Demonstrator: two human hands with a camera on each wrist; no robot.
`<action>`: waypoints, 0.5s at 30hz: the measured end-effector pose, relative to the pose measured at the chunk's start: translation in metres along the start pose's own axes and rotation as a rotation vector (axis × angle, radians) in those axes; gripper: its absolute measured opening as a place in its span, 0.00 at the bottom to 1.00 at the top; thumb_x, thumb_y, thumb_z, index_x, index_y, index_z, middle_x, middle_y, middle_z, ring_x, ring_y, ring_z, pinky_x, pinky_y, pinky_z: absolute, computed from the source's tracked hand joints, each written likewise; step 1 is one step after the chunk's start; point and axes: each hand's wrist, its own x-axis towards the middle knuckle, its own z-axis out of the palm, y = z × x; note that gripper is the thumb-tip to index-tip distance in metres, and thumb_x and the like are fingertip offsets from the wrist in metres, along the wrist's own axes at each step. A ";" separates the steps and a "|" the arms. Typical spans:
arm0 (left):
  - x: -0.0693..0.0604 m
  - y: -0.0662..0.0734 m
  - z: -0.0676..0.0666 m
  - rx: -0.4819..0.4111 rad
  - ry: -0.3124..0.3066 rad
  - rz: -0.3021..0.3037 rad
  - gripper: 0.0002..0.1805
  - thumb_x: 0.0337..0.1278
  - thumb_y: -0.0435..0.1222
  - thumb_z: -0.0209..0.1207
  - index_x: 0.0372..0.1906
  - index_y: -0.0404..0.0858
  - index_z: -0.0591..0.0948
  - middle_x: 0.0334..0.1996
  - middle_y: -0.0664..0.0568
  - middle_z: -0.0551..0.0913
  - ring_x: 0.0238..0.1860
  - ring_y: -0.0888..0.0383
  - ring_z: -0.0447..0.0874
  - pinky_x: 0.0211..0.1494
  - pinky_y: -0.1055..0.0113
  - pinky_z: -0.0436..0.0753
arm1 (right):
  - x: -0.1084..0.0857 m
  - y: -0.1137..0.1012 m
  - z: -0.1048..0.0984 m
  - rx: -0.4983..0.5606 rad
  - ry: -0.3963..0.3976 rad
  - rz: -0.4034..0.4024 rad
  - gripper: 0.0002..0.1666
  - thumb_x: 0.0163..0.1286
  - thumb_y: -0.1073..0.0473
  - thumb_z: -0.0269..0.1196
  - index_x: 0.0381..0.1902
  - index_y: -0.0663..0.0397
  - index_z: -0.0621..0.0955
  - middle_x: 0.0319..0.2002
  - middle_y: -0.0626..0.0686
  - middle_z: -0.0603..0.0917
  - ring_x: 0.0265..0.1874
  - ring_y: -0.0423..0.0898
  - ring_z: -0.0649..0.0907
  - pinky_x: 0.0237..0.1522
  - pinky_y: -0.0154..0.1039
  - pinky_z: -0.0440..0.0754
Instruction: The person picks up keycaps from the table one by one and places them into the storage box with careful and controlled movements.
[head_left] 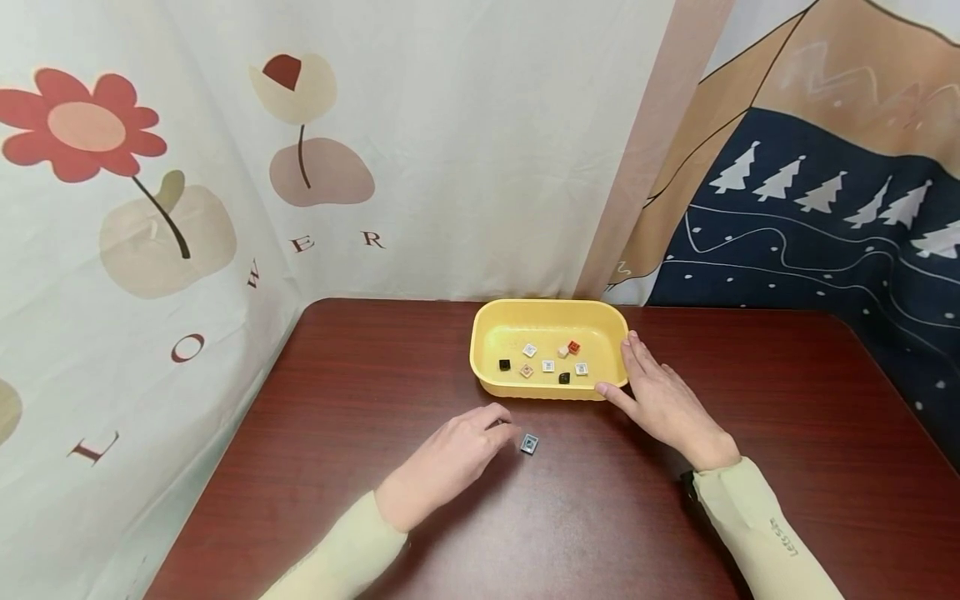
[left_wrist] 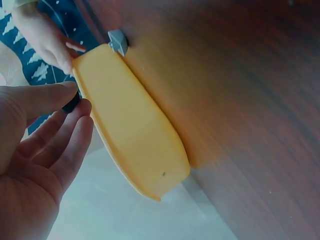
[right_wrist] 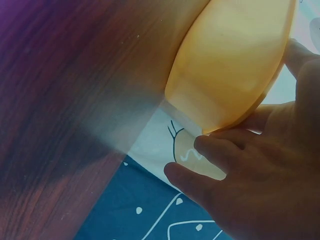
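A black keycap [left_wrist: 71, 103] is pinched between the thumb and fingertips of my left hand [head_left: 457, 454]; in the head view the fingers hide it. Just right of that hand, a grey keycap [head_left: 529, 443] lies on the table, and the left wrist view shows it beside the basin. My right hand [head_left: 667, 404] touches the right end of a yellow plastic basin [head_left: 551, 390], fingers fairly straight along its outside and thumb at the front corner. Inside the basin lie several small keycaps, among them a red one [head_left: 573, 347], a black one [head_left: 505, 365] and a white one [head_left: 548, 366].
The dark red-brown wooden table [head_left: 337, 375] has rounded far corners. Behind it hangs a pale curtain [head_left: 465, 150] with flower prints and letters, and a navy cloth with white trees [head_left: 810, 217] hangs to the right. The basin stands near the table's far edge.
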 end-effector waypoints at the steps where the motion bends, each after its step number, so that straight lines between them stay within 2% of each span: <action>1: 0.001 -0.002 0.000 -0.008 0.011 0.000 0.10 0.64 0.24 0.65 0.47 0.36 0.87 0.44 0.52 0.82 0.43 0.60 0.84 0.50 0.73 0.83 | 0.000 0.000 0.000 0.000 -0.001 0.000 0.60 0.77 0.25 0.47 0.79 0.73 0.52 0.81 0.69 0.46 0.79 0.65 0.54 0.72 0.69 0.59; 6: 0.008 -0.009 -0.001 -0.016 0.052 -0.023 0.11 0.63 0.26 0.67 0.49 0.35 0.87 0.44 0.52 0.84 0.43 0.59 0.85 0.50 0.72 0.83 | 0.000 0.000 0.000 0.000 0.000 0.001 0.60 0.77 0.25 0.47 0.79 0.73 0.52 0.81 0.69 0.47 0.79 0.65 0.54 0.72 0.69 0.59; 15: 0.024 -0.024 -0.007 -0.030 0.113 -0.089 0.11 0.58 0.26 0.71 0.46 0.35 0.87 0.44 0.51 0.86 0.46 0.55 0.86 0.54 0.66 0.84 | 0.000 0.000 0.000 0.004 -0.008 0.007 0.61 0.76 0.24 0.46 0.80 0.72 0.52 0.81 0.68 0.47 0.79 0.65 0.54 0.72 0.69 0.58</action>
